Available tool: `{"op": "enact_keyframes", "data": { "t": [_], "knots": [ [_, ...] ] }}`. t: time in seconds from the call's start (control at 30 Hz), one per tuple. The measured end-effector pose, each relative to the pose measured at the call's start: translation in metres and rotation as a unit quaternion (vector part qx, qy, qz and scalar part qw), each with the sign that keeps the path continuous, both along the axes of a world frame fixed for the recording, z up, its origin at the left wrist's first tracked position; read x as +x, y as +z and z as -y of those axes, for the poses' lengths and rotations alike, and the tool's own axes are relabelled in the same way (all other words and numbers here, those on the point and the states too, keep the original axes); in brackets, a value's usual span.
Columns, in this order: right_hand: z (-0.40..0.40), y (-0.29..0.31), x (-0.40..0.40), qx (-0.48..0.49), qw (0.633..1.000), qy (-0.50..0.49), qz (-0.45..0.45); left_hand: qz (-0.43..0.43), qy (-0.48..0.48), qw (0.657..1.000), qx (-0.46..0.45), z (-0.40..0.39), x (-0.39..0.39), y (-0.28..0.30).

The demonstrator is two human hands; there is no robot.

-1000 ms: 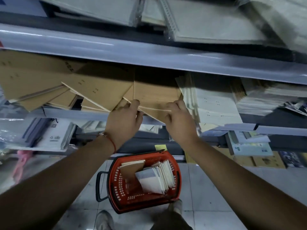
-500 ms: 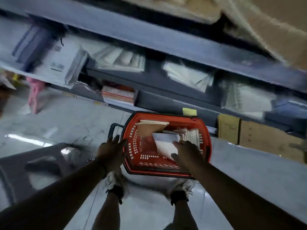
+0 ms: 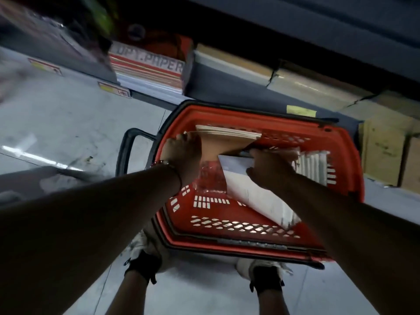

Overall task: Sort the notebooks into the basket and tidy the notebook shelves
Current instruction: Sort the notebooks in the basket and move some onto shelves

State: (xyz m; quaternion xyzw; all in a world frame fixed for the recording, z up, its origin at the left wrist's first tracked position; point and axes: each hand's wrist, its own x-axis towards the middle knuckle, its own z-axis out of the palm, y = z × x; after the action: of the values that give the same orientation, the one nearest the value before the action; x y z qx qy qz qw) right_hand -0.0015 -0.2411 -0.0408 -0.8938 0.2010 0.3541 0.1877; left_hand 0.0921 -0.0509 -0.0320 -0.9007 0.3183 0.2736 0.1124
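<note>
Looking down, I have both hands inside the red basket (image 3: pixel 261 226), which sits on the pale floor (image 3: pixel 68 123) against the foot of the shelving, its black handle (image 3: pixel 129 151) sticking out to the left. My left hand (image 3: pixel 185 153) rests on the brown notebooks (image 3: pixel 223 138) leaning against the far wall of the basket, fingers curled over their left edge, so it seems to be gripping them, though blur softens the detail. My right hand (image 3: pixel 268 168) lies on a white notebook (image 3: pixel 252 192) that slants down across the basket's middle; its fingers bend over the upper edge, and I cannot tell whether they truly pinch it or only press on it. Just to the right of that hand, a row of white notebooks (image 3: pixel 314 163) stands upright on edge against the right wall. On the bottom shelf behind the basket is a stack of copy paper (image 3: pixel 150 69) with red stripes, and cardboard boxes (image 3: pixel 384 151) stand further right. My shoes (image 3: pixel 145 248) show below the near rim.
</note>
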Motion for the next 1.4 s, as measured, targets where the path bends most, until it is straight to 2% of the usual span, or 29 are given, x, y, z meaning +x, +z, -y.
{"op": "enact_keyframes", "data": {
  "t": [0.1, 0.23, 0.5, 0.63, 0.77, 0.9, 1.0, 1.13, 1.27, 1.4],
  "knots": [
    [0.005, -0.015, 0.008, 0.004, 0.999, -0.031, 0.009, 0.009, 0.015, 1.0, 0.013, 0.008, -0.003, -0.011],
    [0.012, -0.023, 0.013, 0.008, 0.999, -0.048, 0.011, 0.004, 0.069, 0.998, -0.013, 0.012, -0.013, -0.023],
    [0.015, -0.019, 0.015, 0.022, 0.994, -0.11, 0.022, 0.039, 0.034, 0.997, -0.05, 0.005, -0.03, -0.012],
    [0.012, -0.018, 0.015, 0.021, 0.989, -0.145, 0.015, -0.027, 0.041, 0.996, -0.071, 0.009, -0.024, -0.02],
    [0.007, -0.02, 0.015, 0.048, 0.984, -0.163, 0.055, -0.104, 0.148, 0.975, -0.125, 0.014, -0.023, -0.031],
    [0.003, -0.022, 0.01, 0.072, 0.973, -0.202, 0.084, -0.088, 0.1, 0.988, -0.083, 0.015, -0.023, -0.025],
    [0.006, -0.017, 0.002, 0.078, 0.961, -0.242, 0.108, -0.081, 0.071, 0.991, -0.077, 0.004, -0.021, -0.012],
    [0.01, 0.004, -0.012, 0.077, 0.957, -0.26, 0.1, -0.073, 0.105, 0.984, -0.126, -0.02, -0.015, 0.021],
    [0.009, 0.05, -0.022, 0.178, 0.937, -0.283, 0.102, -0.082, 0.136, 0.958, -0.238, -0.035, -0.011, 0.079],
    [0.013, 0.113, -0.03, 0.257, 0.91, -0.299, 0.129, -0.099, 0.136, 0.937, -0.306, -0.044, 0.001, 0.149]
  ]
}}
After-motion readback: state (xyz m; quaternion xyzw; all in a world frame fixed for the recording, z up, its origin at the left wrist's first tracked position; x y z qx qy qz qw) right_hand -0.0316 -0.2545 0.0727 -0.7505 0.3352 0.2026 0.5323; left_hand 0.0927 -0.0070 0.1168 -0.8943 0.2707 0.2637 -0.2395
